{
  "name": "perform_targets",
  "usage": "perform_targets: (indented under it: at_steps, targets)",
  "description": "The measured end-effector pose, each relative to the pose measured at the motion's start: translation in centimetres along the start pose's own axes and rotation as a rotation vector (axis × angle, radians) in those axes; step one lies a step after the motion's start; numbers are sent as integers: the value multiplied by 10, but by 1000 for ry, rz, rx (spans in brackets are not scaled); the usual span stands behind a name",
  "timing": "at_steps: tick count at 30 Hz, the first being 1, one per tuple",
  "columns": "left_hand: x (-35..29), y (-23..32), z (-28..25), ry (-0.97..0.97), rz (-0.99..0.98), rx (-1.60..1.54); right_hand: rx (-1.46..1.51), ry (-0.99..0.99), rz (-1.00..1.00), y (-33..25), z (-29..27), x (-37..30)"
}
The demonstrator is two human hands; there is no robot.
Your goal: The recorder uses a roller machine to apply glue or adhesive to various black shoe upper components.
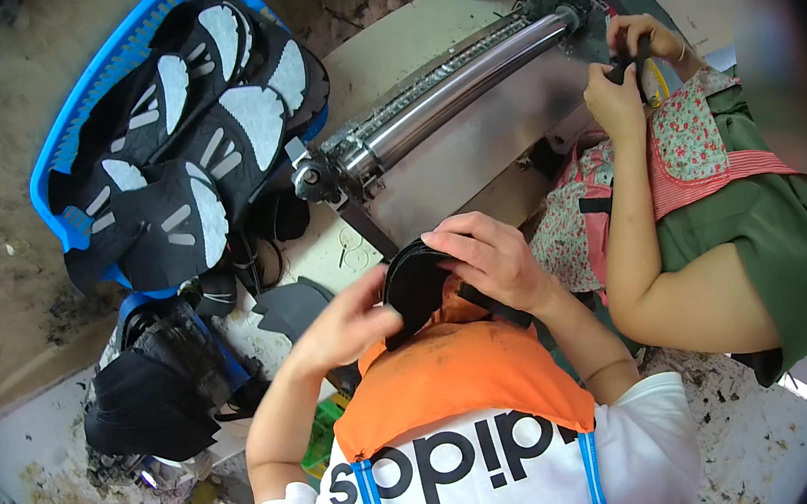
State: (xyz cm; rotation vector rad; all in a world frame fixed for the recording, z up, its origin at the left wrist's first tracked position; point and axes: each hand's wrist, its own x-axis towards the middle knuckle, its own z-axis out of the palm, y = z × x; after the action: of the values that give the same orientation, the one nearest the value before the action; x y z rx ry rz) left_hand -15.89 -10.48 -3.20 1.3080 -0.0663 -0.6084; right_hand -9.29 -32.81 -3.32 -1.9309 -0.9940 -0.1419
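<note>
Close to my orange apron, both hands are on curved black pieces of sheet material, which look like several layers stacked together. My right hand grips their upper right edge, fingers over the front and thumb below. Slightly blurred, my left hand is closed on their left edge. Another black strip shows under my right wrist. On the table beside my left hand lies a dark grey piece with a jagged edge.
A blue basket at far left holds several black shoe-upper pieces with white patches. Ahead is a machine with a shiny metal roller. More black pieces lie at lower left. At right, a co-worker's hands hold a black piece.
</note>
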Motion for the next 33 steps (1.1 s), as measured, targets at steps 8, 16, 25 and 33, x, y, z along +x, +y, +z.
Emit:
perform_targets:
  at_steps: [8, 16, 25, 33]
  targets:
    - [51, 44, 5, 157, -238, -213, -118, 180, 81, 5, -8, 9]
    - [80, 63, 1, 60, -258, -255, -280, 309, -86, 20, -9, 18]
    - [42, 6, -23, -48, -360, 704, -16, 188, 230, 35, -26, -10]
    - [21, -177, -51, 430, -166, 322, 149, 226, 546, 58, -20, -39]
